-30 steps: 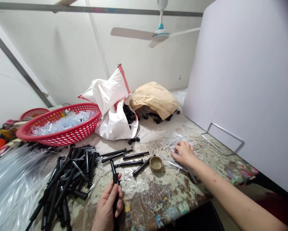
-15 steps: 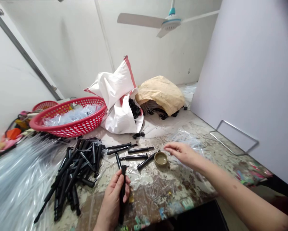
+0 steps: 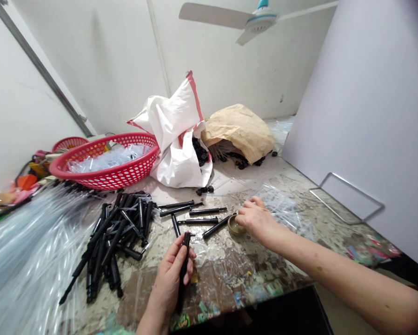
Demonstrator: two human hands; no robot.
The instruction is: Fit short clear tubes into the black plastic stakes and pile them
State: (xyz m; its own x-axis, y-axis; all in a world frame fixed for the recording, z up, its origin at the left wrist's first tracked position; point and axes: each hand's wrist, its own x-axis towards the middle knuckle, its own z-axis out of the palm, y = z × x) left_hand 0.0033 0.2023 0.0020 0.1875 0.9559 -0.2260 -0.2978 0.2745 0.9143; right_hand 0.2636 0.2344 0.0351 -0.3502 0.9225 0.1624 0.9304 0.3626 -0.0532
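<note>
My left hand (image 3: 176,265) is closed around a black plastic tube (image 3: 185,260), held upright near the front of the table; a small nib sticks out sideways at its top. My right hand (image 3: 255,218) is over the far right side of a small brown dish (image 3: 234,227). Its fingers are bent and pressed together, the tips at the dish's rim or inside it; whatever they pinch is hidden. Several loose black tubes (image 3: 209,211) lie between the hands and beyond them. One of these tubes (image 3: 215,229) has its end against the dish.
A pile of black tubes (image 3: 120,232) lies left, beside long clear plastic strips (image 3: 23,260). Behind stand a red basket (image 3: 107,176) of clear pieces, a white sack (image 3: 181,163) of black parts and a tan bag (image 3: 240,130). A wire stand (image 3: 348,218) is at right.
My right hand has moved down onto the dish from just beyond it, its fingers now bent. My left hand keeps hold of the tube. The view has shifted slightly.
</note>
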